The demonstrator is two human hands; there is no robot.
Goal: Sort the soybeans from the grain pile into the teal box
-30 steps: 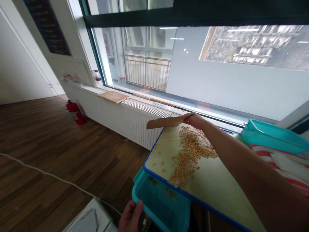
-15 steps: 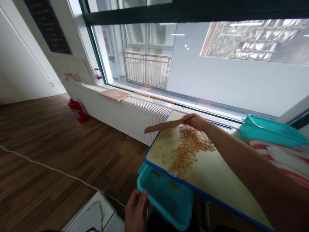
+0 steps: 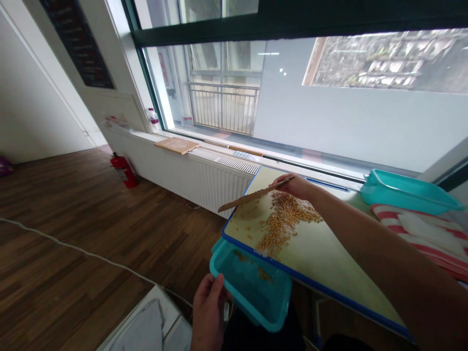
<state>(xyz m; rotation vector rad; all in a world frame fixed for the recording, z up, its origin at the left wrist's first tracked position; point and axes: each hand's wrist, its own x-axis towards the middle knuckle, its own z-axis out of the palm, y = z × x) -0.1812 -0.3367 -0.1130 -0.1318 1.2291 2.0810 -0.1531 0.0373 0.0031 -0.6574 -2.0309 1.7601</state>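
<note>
Clasping flat brown cardboard (image 3: 252, 197), right hand (image 3: 292, 186) near round tan beans (image 3: 280, 223), left hand (image 3: 209, 303) pinching smooth teal tub rim (image 3: 243, 303)

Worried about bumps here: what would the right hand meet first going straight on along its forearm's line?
Probably the window ledge, near the paper; the right hand sits at an unclear height, so it might reach the window instead.

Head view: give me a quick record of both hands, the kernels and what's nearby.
Left hand: grips rim of lower teal tub
Right hand: holds flat brown piece
Yellow kernels: spread on blue-edged table; some in lower teal tub
Tub position: below table edge
Far right: second teal tub, striped cloth
</note>
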